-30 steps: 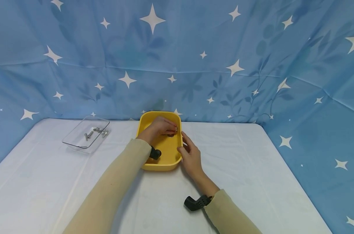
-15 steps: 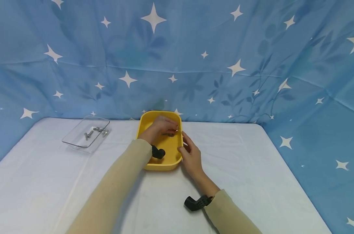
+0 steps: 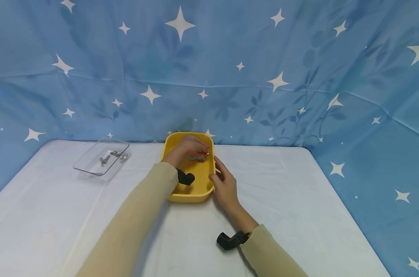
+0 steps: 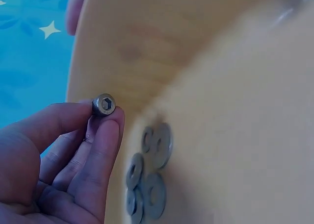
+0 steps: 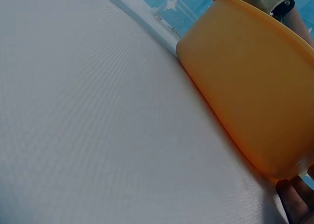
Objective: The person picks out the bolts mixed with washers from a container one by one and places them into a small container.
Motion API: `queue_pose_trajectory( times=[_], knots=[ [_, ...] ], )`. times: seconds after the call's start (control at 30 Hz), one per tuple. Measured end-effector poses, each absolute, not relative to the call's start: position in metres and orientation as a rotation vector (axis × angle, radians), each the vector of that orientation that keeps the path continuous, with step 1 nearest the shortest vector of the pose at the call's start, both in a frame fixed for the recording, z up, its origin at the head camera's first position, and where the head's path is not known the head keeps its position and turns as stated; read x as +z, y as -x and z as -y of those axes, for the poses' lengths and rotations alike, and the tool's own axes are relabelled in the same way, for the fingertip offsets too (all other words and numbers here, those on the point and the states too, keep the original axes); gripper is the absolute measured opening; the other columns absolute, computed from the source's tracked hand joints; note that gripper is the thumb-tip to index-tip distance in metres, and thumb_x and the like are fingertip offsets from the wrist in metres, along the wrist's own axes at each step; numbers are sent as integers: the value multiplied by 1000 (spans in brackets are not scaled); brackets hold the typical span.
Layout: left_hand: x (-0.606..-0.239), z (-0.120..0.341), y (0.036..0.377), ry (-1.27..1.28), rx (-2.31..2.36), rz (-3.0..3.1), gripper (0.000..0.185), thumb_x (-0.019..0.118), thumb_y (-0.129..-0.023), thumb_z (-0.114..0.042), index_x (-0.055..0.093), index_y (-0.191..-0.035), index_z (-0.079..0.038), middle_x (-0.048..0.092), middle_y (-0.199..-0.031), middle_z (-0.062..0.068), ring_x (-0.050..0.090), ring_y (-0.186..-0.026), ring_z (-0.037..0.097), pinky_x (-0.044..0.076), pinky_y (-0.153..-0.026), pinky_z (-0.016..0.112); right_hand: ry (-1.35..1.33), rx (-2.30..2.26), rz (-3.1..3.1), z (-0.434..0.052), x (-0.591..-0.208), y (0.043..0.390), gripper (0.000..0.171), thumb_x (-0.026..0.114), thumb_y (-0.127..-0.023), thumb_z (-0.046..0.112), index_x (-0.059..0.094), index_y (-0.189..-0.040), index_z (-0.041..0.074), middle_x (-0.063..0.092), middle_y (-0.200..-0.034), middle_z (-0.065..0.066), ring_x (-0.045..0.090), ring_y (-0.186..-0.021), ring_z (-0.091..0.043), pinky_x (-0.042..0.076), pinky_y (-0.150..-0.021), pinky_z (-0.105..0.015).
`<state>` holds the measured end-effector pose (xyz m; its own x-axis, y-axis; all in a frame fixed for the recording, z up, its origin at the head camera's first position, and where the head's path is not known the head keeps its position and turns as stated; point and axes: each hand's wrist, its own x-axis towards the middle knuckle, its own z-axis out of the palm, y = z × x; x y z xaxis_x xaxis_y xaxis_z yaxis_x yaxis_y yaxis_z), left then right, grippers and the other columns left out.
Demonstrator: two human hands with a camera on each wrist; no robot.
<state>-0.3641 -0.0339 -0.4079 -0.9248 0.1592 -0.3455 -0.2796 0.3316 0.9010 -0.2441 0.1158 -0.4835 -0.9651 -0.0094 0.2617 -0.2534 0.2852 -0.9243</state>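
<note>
The right hand (image 3: 224, 186) was rested against the right wall of the yellow rounded plastic tub (image 3: 190, 197), fingers straight and relaxed, thumb laid at the rim. The tub was set on the white cloth-covered worktop (image 3: 299, 215). Inside it, the left hand (image 3: 188, 149) was curled over the far end — a small silver hex-socket bolt (image 4: 104, 105) was pinched between its thumb and fingertips, just above a cluster of flat grey metal washers (image 4: 147, 172) lying on the tub floor. Further left, well apart, a clear rectangular plastic tray (image 3: 91, 169) held several bolts. Behind everything, a blue star-printed cloth (image 3: 230, 69) was hung.
</note>
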Motion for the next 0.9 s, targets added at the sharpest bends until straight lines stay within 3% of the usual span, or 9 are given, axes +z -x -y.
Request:
queue_pose_trajectory(
  times=[0.13,0.3,0.5,0.7,0.9],
  knots=[
    [-398,42,361,98,1624,-2229,25,69,-95,-6,73,-118,4,72,-122,21,72,-108,31,60,-97,36,-251,1754,2332,-116,-484,245,60,53,-96,8,45,-154,22,56,-149,-11,62,-129,-31,53,-107,-48],
    [-386,57,357,108,1625,-2273,22,70,-94,-7,75,-113,4,75,-113,18,76,-98,26,62,-92,35,-247,1750,2325,-117,-485,246,60,54,-95,9,46,-153,21,59,-146,-13,64,-127,-31,55,-105,-49],
    [-378,75,352,137,1661,-2303,28,71,-93,-5,72,-119,6,72,-119,23,74,-102,31,57,-103,43,-254,1773,2327,-116,-485,244,60,54,-95,9,46,-153,20,58,-146,-14,63,-128,-32,55,-105,-48],
    [-365,94,348,135,1708,-2248,34,67,-94,0,65,-127,10,65,-130,26,70,-79,13,54,-106,44,-256,1789,2322,-116,-485,243,60,54,-96,8,45,-154,21,55,-149,-15,61,-131,-33,54,-107,-49],
    [-356,121,344,131,1642,-2311,36,66,-95,-3,64,-130,8,62,-136,25,71,-82,11,54,-106,43,-256,1783,2324,-117,-485,244,60,54,-95,9,45,-154,22,56,-148,-14,61,-130,-32,54,-106,-49]
  ],
)
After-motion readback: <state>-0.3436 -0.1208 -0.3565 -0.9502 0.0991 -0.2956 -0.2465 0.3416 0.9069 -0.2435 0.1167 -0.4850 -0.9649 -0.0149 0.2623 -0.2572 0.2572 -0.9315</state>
